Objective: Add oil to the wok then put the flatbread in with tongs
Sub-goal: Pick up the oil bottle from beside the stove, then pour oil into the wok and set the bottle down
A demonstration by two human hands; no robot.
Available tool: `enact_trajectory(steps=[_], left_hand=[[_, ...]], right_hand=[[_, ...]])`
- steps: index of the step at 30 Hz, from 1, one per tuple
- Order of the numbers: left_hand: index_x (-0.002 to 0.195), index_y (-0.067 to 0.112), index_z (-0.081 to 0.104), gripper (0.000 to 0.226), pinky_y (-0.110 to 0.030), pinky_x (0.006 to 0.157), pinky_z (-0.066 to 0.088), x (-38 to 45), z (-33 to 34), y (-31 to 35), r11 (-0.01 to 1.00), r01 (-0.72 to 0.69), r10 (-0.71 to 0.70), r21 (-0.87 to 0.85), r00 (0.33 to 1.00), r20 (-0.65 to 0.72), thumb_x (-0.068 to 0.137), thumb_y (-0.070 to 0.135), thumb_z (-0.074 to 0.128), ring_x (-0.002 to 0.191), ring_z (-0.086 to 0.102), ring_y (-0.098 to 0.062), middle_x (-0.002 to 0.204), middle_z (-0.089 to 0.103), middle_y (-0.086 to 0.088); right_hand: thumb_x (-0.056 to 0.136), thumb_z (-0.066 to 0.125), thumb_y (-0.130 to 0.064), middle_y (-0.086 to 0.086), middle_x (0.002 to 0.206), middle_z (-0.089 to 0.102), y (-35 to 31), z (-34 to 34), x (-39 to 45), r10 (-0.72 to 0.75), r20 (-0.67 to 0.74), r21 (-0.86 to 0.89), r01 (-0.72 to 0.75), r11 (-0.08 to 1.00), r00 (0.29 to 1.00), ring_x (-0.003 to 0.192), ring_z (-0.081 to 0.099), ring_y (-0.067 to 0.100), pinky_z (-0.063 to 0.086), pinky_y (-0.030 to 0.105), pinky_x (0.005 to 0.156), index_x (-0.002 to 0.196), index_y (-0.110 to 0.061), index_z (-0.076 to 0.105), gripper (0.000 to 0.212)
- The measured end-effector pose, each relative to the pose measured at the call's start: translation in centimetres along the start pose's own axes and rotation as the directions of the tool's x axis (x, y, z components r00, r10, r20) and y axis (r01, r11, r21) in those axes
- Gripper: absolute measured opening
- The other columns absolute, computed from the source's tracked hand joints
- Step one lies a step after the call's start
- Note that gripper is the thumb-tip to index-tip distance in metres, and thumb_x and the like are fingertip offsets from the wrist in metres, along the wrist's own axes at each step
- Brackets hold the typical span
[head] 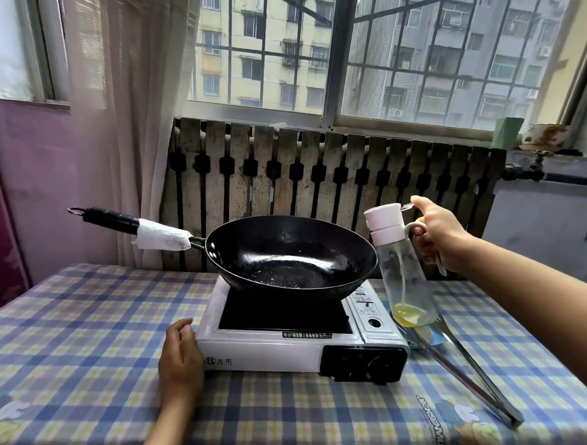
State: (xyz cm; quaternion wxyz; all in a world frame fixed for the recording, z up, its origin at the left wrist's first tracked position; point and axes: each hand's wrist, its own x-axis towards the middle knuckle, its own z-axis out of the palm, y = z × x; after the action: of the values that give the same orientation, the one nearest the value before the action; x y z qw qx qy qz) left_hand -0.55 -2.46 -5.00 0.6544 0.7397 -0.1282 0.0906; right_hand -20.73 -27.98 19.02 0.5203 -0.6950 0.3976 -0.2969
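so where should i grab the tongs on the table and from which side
Grip the tongs by the two arms a little ahead of the joined end near the table's front edge, coming from above with the right hand once the oil bottle is set down. They lie flat, tips tucked beside the stove.

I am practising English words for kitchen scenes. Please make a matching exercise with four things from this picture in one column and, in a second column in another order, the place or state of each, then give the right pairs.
Column 1
1. wok
2. oil bottle
3. tongs
4. left hand

Column 2
A. lying on the checked tablecloth, to the right of the stove
B. resting against the front left corner of the stove
C. sitting on the stove, handle pointing left
D. held up by the right hand, a little yellow oil at the bottom

Pairs: 1-C, 2-D, 3-A, 4-B
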Motion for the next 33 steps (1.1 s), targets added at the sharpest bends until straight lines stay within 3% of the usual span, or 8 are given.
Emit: enact_trajectory(steps=[5,9,14,18,21,26,30,33], left_hand=[[0.117,0.014,0.051,0.037,-0.041,0.086,0.035,-0.3,-0.1,0.1,1.0,-0.031,0.031,0.003,0.999,0.019,0.095,0.032,0.028,0.111,0.05,-0.035,0.123,0.057,-0.017],[0.12,0.014,0.049,0.041,-0.04,0.086,0.035,-0.3,0.0,0.3,0.999,-0.042,0.043,-0.007,0.998,0.039,0.093,0.035,0.027,0.113,0.049,-0.033,0.127,0.055,-0.017],[0.124,0.014,0.046,0.047,-0.039,0.088,0.035,-0.4,0.1,0.5,0.999,-0.041,0.041,0.007,0.998,0.053,0.091,0.04,0.025,0.115,0.048,-0.031,0.13,0.052,-0.015],[0.125,0.015,0.045,0.04,-0.039,0.09,0.035,-0.3,0.0,0.5,1.0,-0.018,0.017,0.02,0.998,0.063,0.096,0.035,0.026,0.116,0.048,-0.029,0.132,0.051,-0.014],[0.125,0.016,0.045,0.04,-0.036,0.088,0.034,-0.3,0.0,0.6,1.0,-0.014,0.012,0.02,0.998,0.066,0.096,0.035,0.026,0.113,0.047,-0.025,0.132,0.051,-0.013],[0.125,0.017,0.045,0.04,-0.034,0.086,0.033,-0.3,0.0,0.6,1.0,-0.021,0.019,0.023,0.997,0.074,0.096,0.035,0.025,0.105,0.043,-0.016,0.131,0.051,-0.012],[0.125,0.019,0.044,0.039,-0.041,0.09,0.038,-0.1,0.0,0.5,1.0,-0.001,-0.001,0.022,0.997,0.076,0.096,0.036,0.024,0.107,0.044,-0.019,0.13,0.051,-0.012],[0.123,0.023,0.044,0.038,-0.043,0.09,0.04,0.0,-0.1,0.5,1.0,0.029,-0.03,0.008,0.997,0.075,0.095,0.038,0.024,0.105,0.044,-0.019,0.128,0.051,-0.009]], right_hand=[[0.088,0.022,-0.067,-0.005,0.025,0.027,0.4,-0.5,0.4,0.006,-0.056,0.084,-0.001,0.996,0.998,0.02,0.019,0.01,0.016,0.025,0.041,0.05,-0.016,0.025,0.064],[0.087,0.018,-0.07,-0.006,0.023,0.026,1.0,-0.8,1.0,0.019,-0.094,0.168,-0.003,0.986,0.995,0.018,0.019,0.01,0.015,0.013,0.03,0.05,-0.016,0.026,0.066],[0.086,0.02,-0.07,-0.006,0.025,0.031,2.2,-1.2,2.6,0.028,-0.186,0.26,0.021,0.965,0.982,0.021,0.022,0.008,0.017,0.021,0.031,0.05,-0.016,0.033,0.066],[0.088,0.022,-0.066,-0.004,0.038,0.036,3.4,-1.3,4.3,0.014,-0.236,0.359,0.073,0.93,0.972,0.022,0.023,0.006,0.015,0.016,0.026,0.054,-0.018,0.034,0.06],[0.088,0.027,-0.064,-0.009,0.028,0.035,4.4,-1.3,5.3,0.005,-0.291,0.422,0.124,0.898,0.957,0.022,0.024,0.005,0.016,0.014,0.026,0.056,-0.019,0.035,0.056],[0.087,0.038,-0.057,-0.003,0.053,0.042,5.8,-0.5,6.4,0.027,-0.4,0.526,0.205,0.826,0.916,0.023,0.028,0.004,0.019,0.014,0.027,0.062,-0.02,0.043,0.045],[0.087,0.046,-0.05,-0.01,0.031,0.047,6.8,0.7,7.0,0.047,-0.488,0.549,0.264,0.793,0.872,0.023,0.03,0.004,0.021,0.017,0.032,0.059,-0.019,0.045,0.041],[0.086,0.048,-0.049,-0.011,0.026,0.045,7.7,1.3,7.8,0.054,-0.531,0.55,0.295,0.781,0.846,0.023,0.032,0.004,0.023,0.018,0.034,0.054,-0.017,0.045,0.046]])
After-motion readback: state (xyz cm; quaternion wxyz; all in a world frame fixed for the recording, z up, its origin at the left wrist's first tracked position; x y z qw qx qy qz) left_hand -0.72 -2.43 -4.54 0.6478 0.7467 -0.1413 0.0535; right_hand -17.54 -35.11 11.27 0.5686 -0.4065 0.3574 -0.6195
